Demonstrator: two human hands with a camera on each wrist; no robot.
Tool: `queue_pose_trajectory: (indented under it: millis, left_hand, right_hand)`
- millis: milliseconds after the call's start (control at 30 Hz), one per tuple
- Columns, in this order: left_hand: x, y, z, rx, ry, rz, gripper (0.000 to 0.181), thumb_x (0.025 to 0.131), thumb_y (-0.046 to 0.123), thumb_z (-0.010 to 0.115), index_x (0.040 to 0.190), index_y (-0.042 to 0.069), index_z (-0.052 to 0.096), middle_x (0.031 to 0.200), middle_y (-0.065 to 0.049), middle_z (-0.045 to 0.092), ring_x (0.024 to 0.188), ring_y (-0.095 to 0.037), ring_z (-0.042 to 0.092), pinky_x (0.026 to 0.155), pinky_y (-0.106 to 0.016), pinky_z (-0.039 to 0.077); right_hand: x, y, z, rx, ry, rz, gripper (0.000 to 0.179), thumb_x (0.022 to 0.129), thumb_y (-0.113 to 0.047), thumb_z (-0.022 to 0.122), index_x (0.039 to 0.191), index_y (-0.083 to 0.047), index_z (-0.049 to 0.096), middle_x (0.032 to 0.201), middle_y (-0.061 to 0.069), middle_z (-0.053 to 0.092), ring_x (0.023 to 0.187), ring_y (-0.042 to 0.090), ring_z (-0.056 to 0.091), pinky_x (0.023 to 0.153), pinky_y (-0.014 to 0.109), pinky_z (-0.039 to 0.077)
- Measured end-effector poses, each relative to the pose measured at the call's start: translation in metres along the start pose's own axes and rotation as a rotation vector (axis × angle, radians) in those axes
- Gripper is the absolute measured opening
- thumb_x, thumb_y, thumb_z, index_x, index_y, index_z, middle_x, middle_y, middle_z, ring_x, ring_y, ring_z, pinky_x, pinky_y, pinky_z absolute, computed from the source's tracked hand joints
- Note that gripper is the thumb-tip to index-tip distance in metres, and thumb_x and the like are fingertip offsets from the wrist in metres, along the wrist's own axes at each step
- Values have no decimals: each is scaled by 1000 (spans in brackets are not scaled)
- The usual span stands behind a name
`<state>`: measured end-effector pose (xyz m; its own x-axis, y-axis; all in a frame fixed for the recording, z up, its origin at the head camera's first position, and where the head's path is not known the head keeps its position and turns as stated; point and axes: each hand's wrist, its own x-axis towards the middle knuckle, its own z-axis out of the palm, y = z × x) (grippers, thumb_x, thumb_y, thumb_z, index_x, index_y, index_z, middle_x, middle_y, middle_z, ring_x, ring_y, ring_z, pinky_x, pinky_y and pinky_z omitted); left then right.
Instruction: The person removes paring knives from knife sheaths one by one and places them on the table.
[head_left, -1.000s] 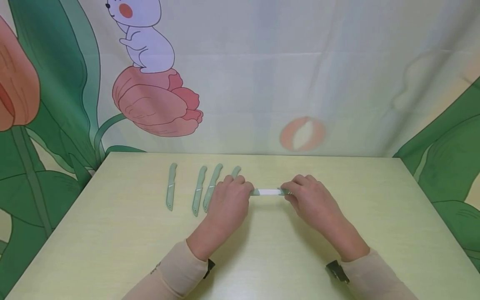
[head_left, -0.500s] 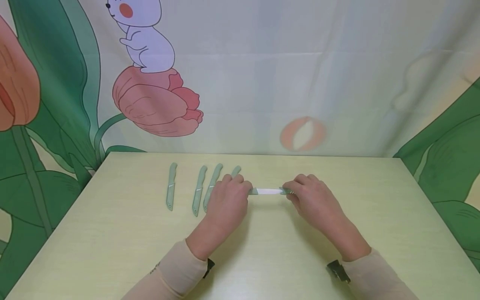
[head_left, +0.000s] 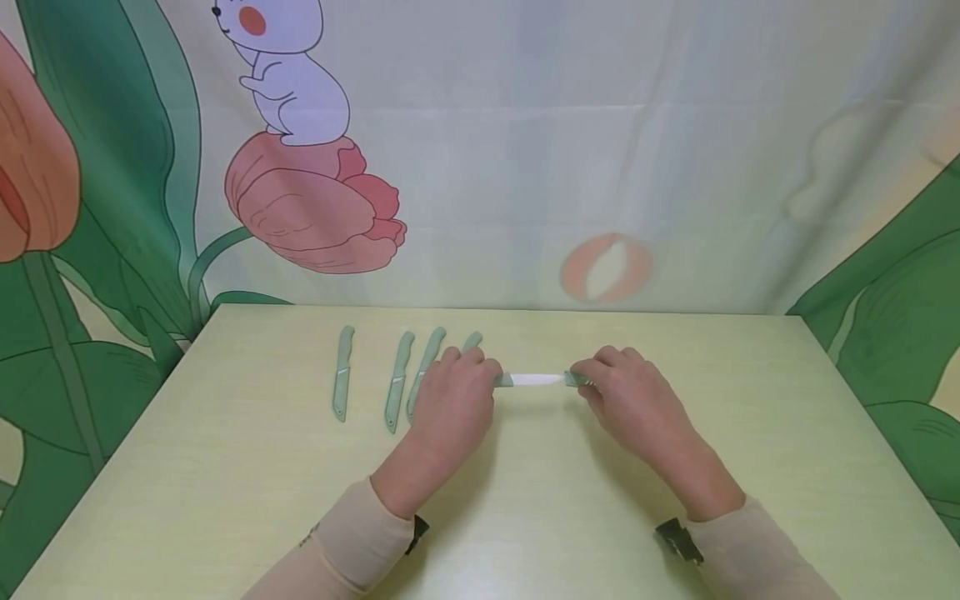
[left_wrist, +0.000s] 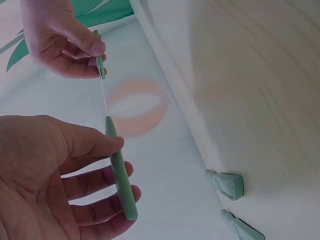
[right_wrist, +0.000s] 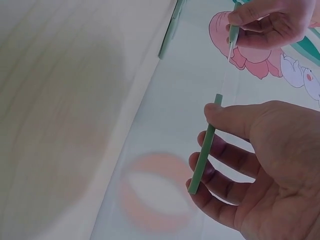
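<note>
In the head view my left hand [head_left: 456, 396] grips a small knife [head_left: 534, 379] by its pale green handle. The white blade points right, and its tip sits right at the mouth of a green sheath [head_left: 576, 379]. That sheath is pinched between the thumb and fingers of my right hand [head_left: 630, 404]. Seen from the left wrist, the knife handle [left_wrist: 121, 180] lies between thumb and fingertips. In the right wrist view the sheath [right_wrist: 204, 155] runs along the fingertips, in line with the thin blade. Both hands hold these above the table.
Several sheathed green knives lie on the pale wooden table [head_left: 225, 467]: one at far left [head_left: 342, 375], one nearer [head_left: 397, 383], and others partly hidden by my left hand. A curtain [head_left: 480, 167] printed with flowers and an animal hangs behind the table's back edge.
The hands have drawn slightly apart. The sheath has slid right along the blade, so more white blade shows, out to its tip. The knives on the table have not moved.
</note>
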<state>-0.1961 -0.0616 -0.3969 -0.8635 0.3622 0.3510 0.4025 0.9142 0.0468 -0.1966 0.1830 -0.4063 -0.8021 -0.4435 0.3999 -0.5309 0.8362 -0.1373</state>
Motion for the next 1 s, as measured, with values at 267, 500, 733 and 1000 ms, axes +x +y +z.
queue_pose_trajectory:
  millis: [267,500,733,1000]
  left_hand:
    - [3,-2,1,-5,-8,-26,15,90,1,79,101,12,81,87,-3,68,75,-24,59,61,-35,52]
    - [4,-1,2,-24,-24,-44,15,92,1,78,101,12,81,88,-3,68,75,-24,59,61,-36,52]
    - [6,1,0,-52,-17,-46,15,91,-1,77,101,10,80,88,-4,65,70,-22,55,59,-34,50]
    - [15,14,-3,-68,-74,-78,12,93,4,76,104,10,78,90,-4,59,79,-23,56,60,-38,54]
  right_hand:
    - [1,2,-3,4,-2,7,27,87,0,84,113,-8,79,100,7,72,84,30,62,71,37,54]
    - [2,3,-4,5,-1,29,26,88,1,81,112,-9,79,100,8,72,84,31,63,70,39,55]
    - [3,10,-10,19,-35,90,29,87,4,75,114,-6,78,101,12,72,85,33,63,71,42,58]
    - [0,19,-23,44,-96,193,30,89,2,72,118,-4,76,103,13,69,91,33,65,70,45,60]
